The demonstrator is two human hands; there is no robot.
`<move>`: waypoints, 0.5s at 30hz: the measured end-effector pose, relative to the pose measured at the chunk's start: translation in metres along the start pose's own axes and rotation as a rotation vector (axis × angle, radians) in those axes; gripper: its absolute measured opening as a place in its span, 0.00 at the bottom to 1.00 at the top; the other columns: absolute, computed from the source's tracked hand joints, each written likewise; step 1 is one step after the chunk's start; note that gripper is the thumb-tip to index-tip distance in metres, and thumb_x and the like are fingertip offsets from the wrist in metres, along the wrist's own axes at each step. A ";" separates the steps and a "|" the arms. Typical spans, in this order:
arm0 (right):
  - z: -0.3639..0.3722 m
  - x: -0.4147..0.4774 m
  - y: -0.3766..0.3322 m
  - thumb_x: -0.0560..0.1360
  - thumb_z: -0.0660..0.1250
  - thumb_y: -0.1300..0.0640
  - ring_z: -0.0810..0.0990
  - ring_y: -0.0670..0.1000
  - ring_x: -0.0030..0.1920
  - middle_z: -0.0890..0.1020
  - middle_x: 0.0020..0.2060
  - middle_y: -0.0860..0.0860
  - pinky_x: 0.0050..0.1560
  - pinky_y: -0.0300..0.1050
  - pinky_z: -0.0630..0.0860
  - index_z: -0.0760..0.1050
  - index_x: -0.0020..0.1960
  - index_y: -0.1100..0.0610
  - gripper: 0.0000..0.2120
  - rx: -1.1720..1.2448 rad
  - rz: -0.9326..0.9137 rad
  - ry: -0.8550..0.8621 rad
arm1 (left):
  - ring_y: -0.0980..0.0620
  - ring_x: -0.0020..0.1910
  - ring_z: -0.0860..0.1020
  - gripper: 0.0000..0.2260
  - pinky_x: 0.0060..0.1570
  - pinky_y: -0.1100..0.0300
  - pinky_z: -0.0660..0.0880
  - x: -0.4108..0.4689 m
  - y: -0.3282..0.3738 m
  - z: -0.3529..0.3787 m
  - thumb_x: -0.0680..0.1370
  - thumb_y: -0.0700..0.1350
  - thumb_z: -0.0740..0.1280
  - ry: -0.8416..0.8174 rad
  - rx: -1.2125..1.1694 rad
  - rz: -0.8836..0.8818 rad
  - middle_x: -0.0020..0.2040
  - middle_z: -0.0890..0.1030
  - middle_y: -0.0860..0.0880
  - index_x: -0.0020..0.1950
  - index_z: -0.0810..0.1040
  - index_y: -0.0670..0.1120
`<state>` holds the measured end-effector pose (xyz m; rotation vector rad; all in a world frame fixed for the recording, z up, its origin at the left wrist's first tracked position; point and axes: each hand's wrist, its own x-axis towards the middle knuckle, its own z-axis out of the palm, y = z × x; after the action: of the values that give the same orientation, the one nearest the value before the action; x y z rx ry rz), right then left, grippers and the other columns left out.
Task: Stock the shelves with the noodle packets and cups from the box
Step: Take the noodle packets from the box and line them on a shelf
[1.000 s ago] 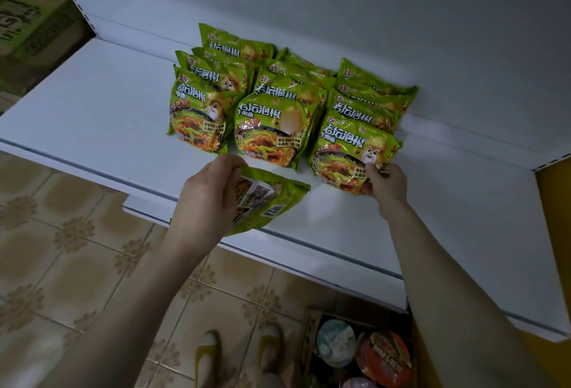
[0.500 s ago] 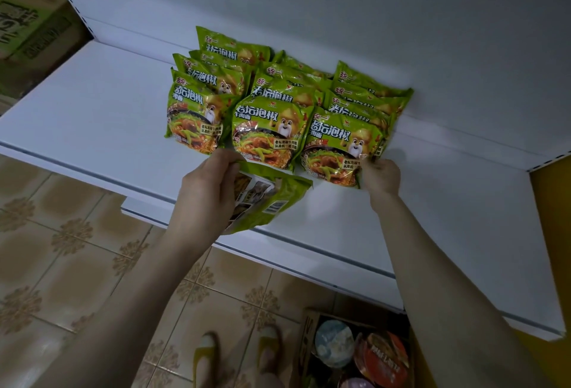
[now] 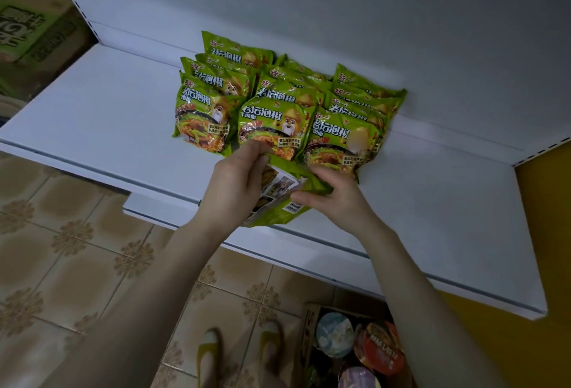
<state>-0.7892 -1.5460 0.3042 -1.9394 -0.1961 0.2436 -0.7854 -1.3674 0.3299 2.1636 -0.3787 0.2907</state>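
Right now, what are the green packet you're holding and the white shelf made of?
Green packet: likely thin plastic film, glossy, creased where gripped. Shelf: smooth white, probably painted metal, hard to be sure.

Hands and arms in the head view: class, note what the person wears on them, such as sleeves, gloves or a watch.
The left hand and right hand are ungloved, with no watch or bracelet at either wrist. No sleeves show anywhere in the frame.
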 end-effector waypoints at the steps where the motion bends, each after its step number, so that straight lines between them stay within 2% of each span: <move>1: 0.002 -0.001 0.000 0.70 0.72 0.61 0.77 0.45 0.40 0.80 0.41 0.52 0.42 0.42 0.73 0.77 0.49 0.55 0.09 0.022 -0.017 0.022 | 0.61 0.33 0.68 0.11 0.34 0.81 0.64 -0.002 0.000 -0.002 0.77 0.40 0.58 0.004 -0.021 0.002 0.38 0.73 0.53 0.54 0.76 0.36; 4: 0.004 -0.003 -0.002 0.70 0.71 0.63 0.79 0.40 0.40 0.81 0.40 0.47 0.44 0.37 0.76 0.78 0.47 0.52 0.09 0.118 0.011 0.111 | 0.68 0.41 0.74 0.13 0.37 0.79 0.67 -0.009 -0.002 -0.011 0.78 0.46 0.58 0.082 -0.161 -0.119 0.44 0.75 0.59 0.57 0.75 0.42; 6: 0.004 -0.004 -0.004 0.70 0.71 0.64 0.80 0.40 0.41 0.82 0.41 0.46 0.45 0.36 0.77 0.78 0.46 0.50 0.10 0.190 0.056 0.161 | 0.70 0.43 0.75 0.14 0.38 0.78 0.68 -0.015 -0.010 -0.020 0.77 0.51 0.58 0.130 -0.254 -0.255 0.47 0.77 0.58 0.58 0.74 0.47; 8: 0.005 -0.003 -0.007 0.71 0.70 0.64 0.80 0.41 0.41 0.82 0.40 0.45 0.46 0.36 0.77 0.78 0.44 0.49 0.10 0.229 0.089 0.158 | 0.66 0.48 0.75 0.18 0.43 0.75 0.69 -0.020 -0.018 -0.031 0.74 0.57 0.61 0.044 -0.247 -0.319 0.53 0.76 0.54 0.60 0.72 0.50; 10: 0.010 0.002 -0.012 0.71 0.69 0.64 0.80 0.42 0.42 0.82 0.41 0.46 0.47 0.35 0.77 0.78 0.45 0.50 0.09 0.238 0.102 0.130 | 0.58 0.55 0.72 0.29 0.50 0.66 0.69 -0.022 -0.024 -0.040 0.69 0.59 0.67 -0.114 -0.081 -0.298 0.57 0.73 0.54 0.66 0.70 0.47; 11: 0.014 0.004 -0.014 0.72 0.69 0.64 0.80 0.41 0.43 0.82 0.42 0.46 0.47 0.35 0.77 0.78 0.46 0.50 0.10 0.245 0.109 0.123 | 0.54 0.56 0.72 0.31 0.51 0.62 0.69 -0.023 -0.028 -0.042 0.69 0.57 0.70 -0.164 0.033 -0.262 0.58 0.73 0.52 0.68 0.68 0.45; 13: 0.022 0.007 -0.017 0.72 0.69 0.64 0.80 0.41 0.44 0.82 0.44 0.46 0.47 0.36 0.77 0.78 0.48 0.50 0.10 0.249 0.124 0.134 | 0.44 0.54 0.74 0.25 0.46 0.57 0.68 -0.019 -0.032 -0.047 0.72 0.50 0.71 -0.168 0.198 -0.223 0.55 0.76 0.45 0.65 0.71 0.42; 15: 0.031 0.009 -0.021 0.72 0.69 0.63 0.80 0.43 0.46 0.82 0.45 0.48 0.48 0.39 0.76 0.78 0.50 0.53 0.09 0.211 0.127 0.165 | 0.41 0.45 0.73 0.17 0.39 0.57 0.65 -0.015 -0.035 -0.055 0.73 0.48 0.70 -0.171 0.262 -0.227 0.47 0.76 0.44 0.57 0.73 0.41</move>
<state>-0.7894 -1.5088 0.3115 -1.7539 0.0607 0.1791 -0.7902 -1.3004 0.3299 2.4720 -0.1941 0.0276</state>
